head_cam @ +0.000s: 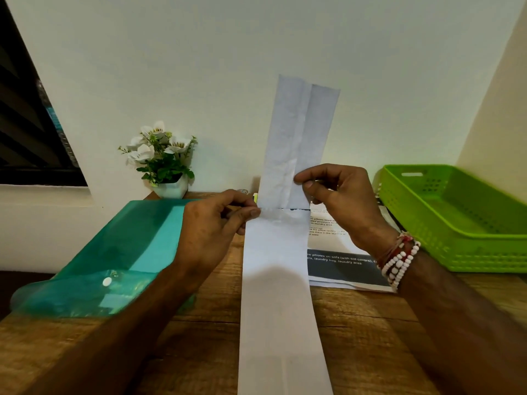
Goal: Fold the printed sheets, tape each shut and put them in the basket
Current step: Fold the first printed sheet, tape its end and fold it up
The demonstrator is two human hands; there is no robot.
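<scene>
1. The strip (275,280) sits left of the basket (484,252). Its near half lies flat on the table (199,352), and its far half stands upright from a cross crease.
2. The left hand (211,232) pinches the crease between thumb and forefinger, at the edge farther from the basket. The right hand (339,203) pinches the raised half's basket-side edge, just above the crease.
3. First risk: a crooked fold. If the raised half comes down leaning toward or away from the basket, the long edges won't meet, and the crease sets skewed.
4. Second risk: the raised half shows a lengthwise seam where a flap overlaps. Only its lower end is held, so the flap could gape open at the top as it swings down.
5. Third risk: the right wrist and its bracelets (399,260) hover over the stack (336,269), which lies between the strip and the basket. A dragging wrist could pull the top sheet askew or off the pile.
6. Fourth risk: the left forearm crosses the folder (119,252), on the strip's side away from the basket. That smooth plastic could slide under pressure and jog the pinch.
7. Fifth risk: both hands are busy, and I can't pick out any tape. Letting go to fetch it would probably let the fold spring open.
</scene>
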